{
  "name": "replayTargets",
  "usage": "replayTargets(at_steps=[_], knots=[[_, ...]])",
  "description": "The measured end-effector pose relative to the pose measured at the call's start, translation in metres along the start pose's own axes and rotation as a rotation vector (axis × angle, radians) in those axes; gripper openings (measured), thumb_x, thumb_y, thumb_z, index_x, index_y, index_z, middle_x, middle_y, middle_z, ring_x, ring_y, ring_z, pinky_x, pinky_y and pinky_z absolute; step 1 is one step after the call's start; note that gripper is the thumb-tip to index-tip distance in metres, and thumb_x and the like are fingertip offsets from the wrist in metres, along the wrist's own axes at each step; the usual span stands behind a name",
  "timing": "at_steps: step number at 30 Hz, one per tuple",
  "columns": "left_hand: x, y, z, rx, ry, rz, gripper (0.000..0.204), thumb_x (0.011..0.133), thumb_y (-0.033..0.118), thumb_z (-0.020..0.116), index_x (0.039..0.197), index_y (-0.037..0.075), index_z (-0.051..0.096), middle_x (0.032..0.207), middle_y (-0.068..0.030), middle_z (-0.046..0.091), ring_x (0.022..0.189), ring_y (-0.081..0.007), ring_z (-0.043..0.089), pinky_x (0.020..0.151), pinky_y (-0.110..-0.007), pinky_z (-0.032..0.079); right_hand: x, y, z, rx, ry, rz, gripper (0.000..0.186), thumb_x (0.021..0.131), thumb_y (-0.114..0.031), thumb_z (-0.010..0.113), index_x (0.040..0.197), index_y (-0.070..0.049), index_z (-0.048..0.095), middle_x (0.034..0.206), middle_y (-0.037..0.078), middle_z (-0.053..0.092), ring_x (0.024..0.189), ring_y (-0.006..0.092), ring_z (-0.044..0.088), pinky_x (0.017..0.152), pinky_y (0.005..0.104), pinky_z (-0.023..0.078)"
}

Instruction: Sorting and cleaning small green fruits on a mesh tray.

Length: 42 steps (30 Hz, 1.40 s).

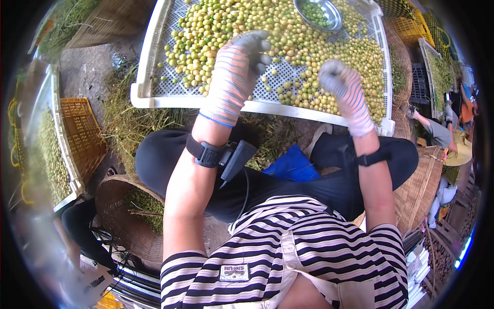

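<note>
A white mesh tray (170, 98) holds many small round yellow-green fruits (216, 26) in front of me. Above its near middle is my left hand (247, 49), in a grey-palmed striped knit glove; its fingers are bent but apart, and nothing shows between them. My right hand (337, 77), gloved the same way, is over fruits near the tray's right front. Its fingers are curled together, and whatever they hold is hidden. A round metal bowl (337, 20) with smaller, greener fruits sits in the tray's far right part.
Cut grass stems (123, 113) lie left of the tray. A wicker basket (110, 206) with green fruits stands by my left knee, a yellow crate (80, 123) beyond it. Another fruit tray (56, 154) is at far left. A wide woven basket (419, 185) is at right, and other people work farther right.
</note>
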State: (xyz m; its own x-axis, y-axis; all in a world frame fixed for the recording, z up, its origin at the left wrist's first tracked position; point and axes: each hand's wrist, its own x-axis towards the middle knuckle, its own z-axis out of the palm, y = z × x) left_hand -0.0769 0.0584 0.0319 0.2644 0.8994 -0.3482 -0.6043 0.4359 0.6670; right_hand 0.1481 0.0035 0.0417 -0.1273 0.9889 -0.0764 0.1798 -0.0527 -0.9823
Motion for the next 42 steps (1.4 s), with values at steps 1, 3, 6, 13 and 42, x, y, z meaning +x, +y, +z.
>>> replayTargets(at_steps=[1,3,6,13,42], knots=[[-0.001,0.001,0.002,0.002,0.005,-0.002,0.025,0.090,0.018,0.052,0.105,0.000,0.061,0.080,-0.0028,0.059,0.062,-0.0113,0.051,0.052,-0.021,0.039,-0.015,-0.001,0.011,-0.037,-0.064,0.010,0.015,0.080,-0.020,0.065,0.085,-0.006,0.064,0.073,0.002,0.060,0.066,0.0122,0.055,0.062,0.0274,0.045],[0.001,0.001,-0.003,-0.011,0.002,-0.005,0.025,0.089,0.019,0.053,0.105,0.001,0.061,0.080,-0.0025,0.059,0.062,-0.0115,0.051,0.052,-0.021,0.039,-0.036,0.016,0.037,-0.659,-0.366,-0.270,0.024,0.078,-0.028,0.066,0.090,-0.007,0.064,0.080,0.011,0.063,0.072,0.0262,0.060,0.067,0.0362,0.048],[0.002,-0.001,-0.006,-0.002,0.043,-0.009,0.024,0.090,0.018,0.052,0.105,0.002,0.061,0.080,-0.0021,0.059,0.062,-0.0115,0.051,0.053,-0.020,0.039,-0.044,0.019,0.045,-0.810,-0.418,-0.101,0.021,0.078,-0.027,0.062,0.092,-0.011,0.065,0.092,0.014,0.063,0.084,0.0317,0.061,0.074,0.0408,0.049],[0.006,-0.004,0.002,0.041,0.072,-0.050,0.024,0.089,0.017,0.052,0.105,0.001,0.060,0.080,-0.0020,0.058,0.063,-0.0107,0.050,0.053,-0.020,0.039,0.023,0.043,0.018,-1.158,-0.088,-0.289,0.042,0.075,-0.019,0.064,0.116,-0.013,0.059,0.118,0.014,0.054,0.109,0.0322,0.051,0.093,0.0424,0.042],[0.025,-0.031,-0.005,0.001,0.071,-0.154,0.024,0.089,0.014,0.051,0.105,-0.002,0.058,0.078,-0.0037,0.058,0.057,-0.0105,0.051,0.049,-0.020,0.038,0.077,0.061,-0.024,-1.473,-0.223,-0.334,0.014,0.076,-0.017,0.063,0.087,-0.012,0.069,0.077,0.011,0.059,0.076,0.0309,0.059,0.067,0.0415,0.047]])
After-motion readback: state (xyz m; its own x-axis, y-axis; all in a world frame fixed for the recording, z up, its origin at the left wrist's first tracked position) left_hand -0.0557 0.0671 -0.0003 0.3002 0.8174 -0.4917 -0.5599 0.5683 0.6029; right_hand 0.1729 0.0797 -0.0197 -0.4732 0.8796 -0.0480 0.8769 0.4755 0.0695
